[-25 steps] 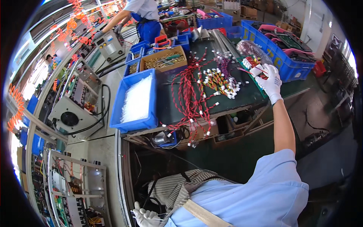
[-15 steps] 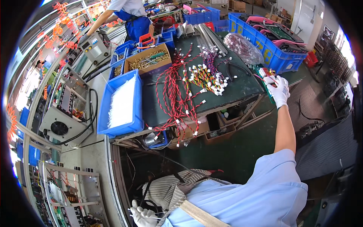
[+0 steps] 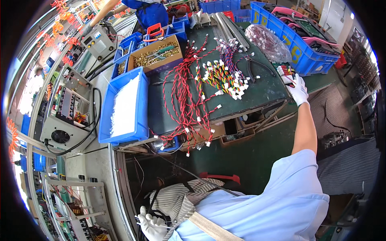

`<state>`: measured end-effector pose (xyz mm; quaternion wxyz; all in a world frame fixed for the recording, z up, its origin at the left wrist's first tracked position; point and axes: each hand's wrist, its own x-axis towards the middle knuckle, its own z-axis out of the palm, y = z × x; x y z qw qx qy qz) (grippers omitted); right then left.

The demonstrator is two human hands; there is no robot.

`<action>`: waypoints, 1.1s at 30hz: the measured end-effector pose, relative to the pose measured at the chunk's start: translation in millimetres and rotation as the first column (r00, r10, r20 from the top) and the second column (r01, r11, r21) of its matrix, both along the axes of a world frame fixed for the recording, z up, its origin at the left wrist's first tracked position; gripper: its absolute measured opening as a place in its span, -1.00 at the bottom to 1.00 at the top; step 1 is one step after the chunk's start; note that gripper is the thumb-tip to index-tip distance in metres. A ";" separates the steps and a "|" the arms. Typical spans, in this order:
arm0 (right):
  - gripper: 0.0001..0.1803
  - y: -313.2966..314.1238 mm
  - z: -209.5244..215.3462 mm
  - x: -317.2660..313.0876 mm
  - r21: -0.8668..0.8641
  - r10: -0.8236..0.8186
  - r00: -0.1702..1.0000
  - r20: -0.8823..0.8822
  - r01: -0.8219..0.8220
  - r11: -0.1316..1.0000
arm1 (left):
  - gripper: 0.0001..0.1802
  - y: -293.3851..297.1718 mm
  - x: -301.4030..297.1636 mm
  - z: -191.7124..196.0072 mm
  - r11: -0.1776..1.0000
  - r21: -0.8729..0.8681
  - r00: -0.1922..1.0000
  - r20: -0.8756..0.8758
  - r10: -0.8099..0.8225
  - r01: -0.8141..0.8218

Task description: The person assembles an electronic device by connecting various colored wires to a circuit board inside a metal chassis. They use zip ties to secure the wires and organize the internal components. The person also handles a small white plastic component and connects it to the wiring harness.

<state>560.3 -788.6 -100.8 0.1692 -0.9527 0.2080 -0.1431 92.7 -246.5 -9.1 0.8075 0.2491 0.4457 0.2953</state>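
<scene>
My right hand (image 3: 298, 91), in a white glove, reaches out to the table's right edge. Its fingers are closed at the near side of a green circuit board (image 3: 284, 69) with red and white parts on it; the glove hides some of the board. Low in the picture, close to my striped apron (image 3: 175, 199), my gloved left hand (image 3: 152, 226) has curled fingers with thin white cable ties sticking out. Twisted red-and-black wire leads (image 3: 183, 86) with white plugs hang over the table's front edge. Beside them lie multicoloured wire leads (image 3: 223, 78).
A blue bin (image 3: 144, 108) of thin white strips stands at the table's left corner, before a carton (image 3: 177, 60) of brass fasteners. Behind the board are a plastic-wrapped bundle (image 3: 267, 42) and a large blue crate (image 3: 317, 66). Another person (image 3: 150, 15) works at the back left.
The view has shifted slightly. My right hand has moved a little lower against the board, so more of the board's far part shows. My left hand keeps the cable ties.
</scene>
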 end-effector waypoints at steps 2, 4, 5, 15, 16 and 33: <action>0.05 -14.3 5.3 10.0 -0.067 -0.017 0.996 -0.084 0.012 0.998 | -0.57 1.6 1.0 2.7 1.000 -0.028 1.000 0.009 0.012 -0.012; 0.03 33.9 52.2 0.7 -0.166 -0.111 0.967 -0.231 0.073 0.983 | -0.58 4.8 -12.1 -5.2 1.000 0.011 1.000 0.012 -0.007 0.006; -0.05 46.6 62.8 -0.2 -0.218 -0.131 0.986 -0.100 0.107 0.970 | -0.58 7.9 -14.1 -6.2 1.000 0.013 1.000 0.022 -0.017 0.016; -0.45 257.3 109.0 71.8 -0.068 0.433 0.895 -0.109 -0.441 0.895 | -0.52 11.0 -38.6 3.2 0.997 0.041 0.997 0.019 0.070 -0.071; -0.38 271.1 110.7 77.9 -0.073 0.380 0.895 -0.232 -0.406 0.911 | -0.53 11.7 -42.3 2.7 0.997 0.040 0.997 0.020 0.071 -0.072; -0.68 225.3 105.6 131.7 0.157 0.443 0.845 0.300 -0.502 0.851 | -0.54 24.9 -41.3 -3.5 0.997 -0.029 0.996 0.044 0.079 -0.077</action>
